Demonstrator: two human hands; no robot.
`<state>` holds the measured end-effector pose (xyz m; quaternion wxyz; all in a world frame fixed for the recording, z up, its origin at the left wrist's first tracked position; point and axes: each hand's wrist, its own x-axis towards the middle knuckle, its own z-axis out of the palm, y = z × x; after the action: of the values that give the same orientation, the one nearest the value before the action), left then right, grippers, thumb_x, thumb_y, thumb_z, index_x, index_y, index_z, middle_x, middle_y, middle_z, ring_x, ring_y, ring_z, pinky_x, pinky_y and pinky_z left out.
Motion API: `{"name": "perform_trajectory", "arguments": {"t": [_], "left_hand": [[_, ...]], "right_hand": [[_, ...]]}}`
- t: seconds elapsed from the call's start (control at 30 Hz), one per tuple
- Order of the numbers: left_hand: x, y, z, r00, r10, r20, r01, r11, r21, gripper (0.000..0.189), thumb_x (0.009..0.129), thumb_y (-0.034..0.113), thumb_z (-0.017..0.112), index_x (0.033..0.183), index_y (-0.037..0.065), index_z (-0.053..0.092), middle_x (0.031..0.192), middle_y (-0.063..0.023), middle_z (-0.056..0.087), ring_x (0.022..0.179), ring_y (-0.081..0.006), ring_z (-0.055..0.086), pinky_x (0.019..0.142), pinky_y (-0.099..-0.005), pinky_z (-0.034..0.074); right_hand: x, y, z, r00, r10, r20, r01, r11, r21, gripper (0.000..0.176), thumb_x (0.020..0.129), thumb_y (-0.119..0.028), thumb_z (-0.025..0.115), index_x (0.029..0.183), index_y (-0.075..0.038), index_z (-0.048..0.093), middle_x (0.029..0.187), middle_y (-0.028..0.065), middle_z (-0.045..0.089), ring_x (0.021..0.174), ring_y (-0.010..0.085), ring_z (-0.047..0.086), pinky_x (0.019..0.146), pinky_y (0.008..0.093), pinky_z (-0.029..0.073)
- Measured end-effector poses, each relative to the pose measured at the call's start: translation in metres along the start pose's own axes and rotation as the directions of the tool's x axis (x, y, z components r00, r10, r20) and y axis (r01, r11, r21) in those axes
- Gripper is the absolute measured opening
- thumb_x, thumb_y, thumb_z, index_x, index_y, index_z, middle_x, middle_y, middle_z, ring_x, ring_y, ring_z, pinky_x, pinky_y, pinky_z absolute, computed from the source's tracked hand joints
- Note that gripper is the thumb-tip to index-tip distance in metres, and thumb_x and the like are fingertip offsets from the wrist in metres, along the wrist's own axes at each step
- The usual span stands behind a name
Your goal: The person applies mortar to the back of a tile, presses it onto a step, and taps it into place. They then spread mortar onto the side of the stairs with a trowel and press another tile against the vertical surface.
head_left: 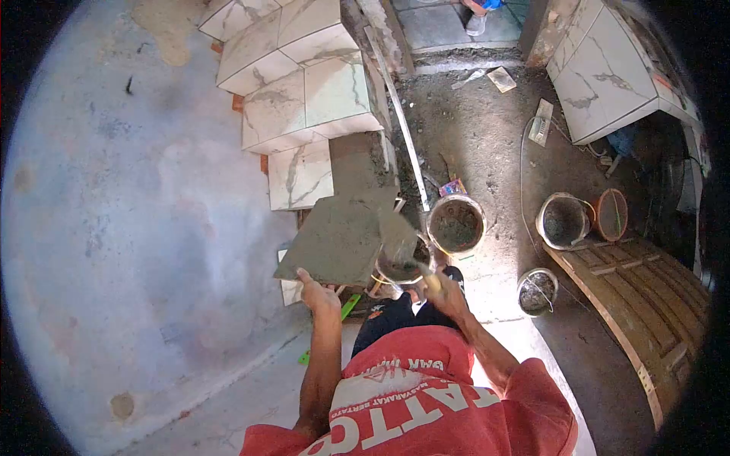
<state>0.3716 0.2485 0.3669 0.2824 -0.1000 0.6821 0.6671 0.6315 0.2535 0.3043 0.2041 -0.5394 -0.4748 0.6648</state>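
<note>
My left hand [319,295] grips the near edge of a tile [334,239] whose upper face is coated with grey mortar. In my right hand [445,295] is a trowel [397,234], its blade over the tile's right edge and slightly blurred. Below the trowel, a bucket [404,267] is partly hidden by the tile. Just past the tile, a step surface [357,163] carries grey mortar. Beyond it rise stairs [304,99] faced with white marble-patterned tiles.
A bucket of mortar [456,226] stands right of the trowel. Further right are another bucket [563,220], an orange bucket [610,215] and a small pail [537,292]. A wooden door panel [639,296] lies at the right. A long straight strip [403,129] leans along the stairs.
</note>
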Motion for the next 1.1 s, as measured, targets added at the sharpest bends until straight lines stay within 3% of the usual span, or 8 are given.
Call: {"name": "perform_trajectory", "arguments": {"t": [0.23, 0.3, 0.33, 0.47, 0.7, 0.77, 0.9, 1.1], "left_hand": [[-0.008, 0.016, 0.001, 0.987, -0.125, -0.1, 0.13, 0.99, 0.047, 0.057, 0.084, 0.042, 0.052, 0.121, 0.001, 0.039, 0.121, -0.0142, 0.045, 0.108, -0.0288, 0.047, 0.089, -0.0463, 0.039], [0.01, 0.008, -0.022, 0.994, -0.067, -0.08, 0.07, 0.997, 0.036, 0.054, 0.085, 0.039, 0.052, 0.12, 0.001, 0.039, 0.12, -0.0129, 0.046, 0.107, -0.0275, 0.048, 0.088, -0.0434, 0.04], [0.019, 0.003, -0.038, 0.998, 0.001, -0.058, 0.0, 1.0, 0.027, 0.051, 0.086, 0.037, 0.052, 0.12, 0.001, 0.039, 0.118, -0.0115, 0.048, 0.105, -0.0261, 0.048, 0.088, -0.0405, 0.04], [0.039, 0.0, -0.089, 0.996, 0.077, -0.044, -0.075, 0.996, 0.045, 0.053, 0.086, 0.036, 0.052, 0.12, -0.001, 0.037, 0.117, -0.0127, 0.048, 0.106, -0.0256, 0.047, 0.087, -0.042, 0.04], [0.036, 0.024, -0.138, 0.977, 0.162, -0.14, -0.127, 0.965, 0.228, 0.053, 0.084, 0.039, 0.054, 0.112, -0.006, 0.046, 0.107, -0.0133, 0.054, 0.093, -0.0257, 0.054, 0.077, -0.0386, 0.045], [0.032, 0.032, -0.144, 0.974, 0.136, -0.18, -0.092, 0.969, 0.23, 0.051, 0.085, 0.039, 0.054, 0.109, -0.006, 0.048, 0.103, -0.0124, 0.055, 0.089, -0.0253, 0.056, 0.076, -0.0375, 0.046], [0.025, 0.053, -0.168, 0.997, 0.07, -0.031, -0.068, 0.994, 0.085, 0.049, 0.086, 0.037, 0.053, 0.108, -0.007, 0.048, 0.103, -0.0121, 0.055, 0.09, -0.024, 0.055, 0.077, -0.0355, 0.045], [-0.001, 0.103, -0.171, 0.986, 0.042, 0.164, -0.036, 0.999, -0.04, 0.045, 0.088, 0.033, 0.05, 0.11, -0.006, 0.048, 0.106, -0.0124, 0.055, 0.094, -0.0234, 0.055, 0.08, -0.0359, 0.044]], "right_hand": [[-0.066, 0.004, -0.002, 0.95, -0.183, 0.254, 0.224, 0.964, -0.143, 0.028, 0.073, -0.018, 0.066, 0.095, -0.005, 0.055, 0.076, 0.009, 0.061, 0.068, 0.0205, 0.06, 0.061, 0.0338, 0.045], [-0.069, 0.019, 0.003, 0.997, -0.073, 0.008, 0.073, 0.97, -0.23, 0.031, 0.073, -0.017, 0.066, 0.1, -0.005, 0.056, 0.077, 0.0091, 0.062, 0.069, 0.0197, 0.06, 0.063, 0.0334, 0.045], [-0.063, 0.04, 0.007, 0.991, -0.064, -0.12, 0.064, 0.998, 0.002, 0.032, 0.072, -0.021, 0.069, 0.095, -0.003, 0.056, 0.076, 0.0097, 0.059, 0.069, 0.0146, 0.055, 0.064, 0.0291, 0.045], [0.026, 0.187, -0.004, 0.895, 0.117, -0.431, -0.339, 0.805, -0.487, 0.035, 0.069, -0.03, 0.067, 0.085, -0.002, 0.055, 0.077, 0.0186, 0.061, 0.073, 0.0358, 0.059, 0.063, 0.043, 0.046], [0.155, 0.279, -0.043, 0.811, 0.37, -0.453, -0.581, 0.592, -0.558, 0.052, 0.072, -0.046, 0.061, 0.098, -0.001, 0.056, 0.09, 0.0183, 0.062, 0.087, 0.0331, 0.06, 0.076, 0.0426, 0.045], [0.143, 0.2, -0.034, 0.875, 0.215, -0.434, -0.464, 0.629, -0.624, 0.041, 0.074, -0.035, 0.061, 0.099, -0.003, 0.057, 0.091, 0.0165, 0.062, 0.085, 0.0316, 0.06, 0.074, 0.041, 0.045], [0.14, 0.148, 0.01, 0.911, -0.398, -0.107, 0.322, 0.85, -0.416, 0.029, 0.075, -0.012, 0.059, 0.102, -0.006, 0.056, 0.09, 0.013, 0.062, 0.08, 0.0304, 0.06, 0.07, 0.0378, 0.046], [0.063, -0.017, 0.081, 0.823, -0.562, -0.084, 0.418, 0.698, -0.581, 0.044, 0.078, -0.022, 0.062, 0.116, -0.008, 0.045, 0.111, 0.017, 0.052, 0.095, 0.0327, 0.055, 0.08, 0.0381, 0.045]]}}
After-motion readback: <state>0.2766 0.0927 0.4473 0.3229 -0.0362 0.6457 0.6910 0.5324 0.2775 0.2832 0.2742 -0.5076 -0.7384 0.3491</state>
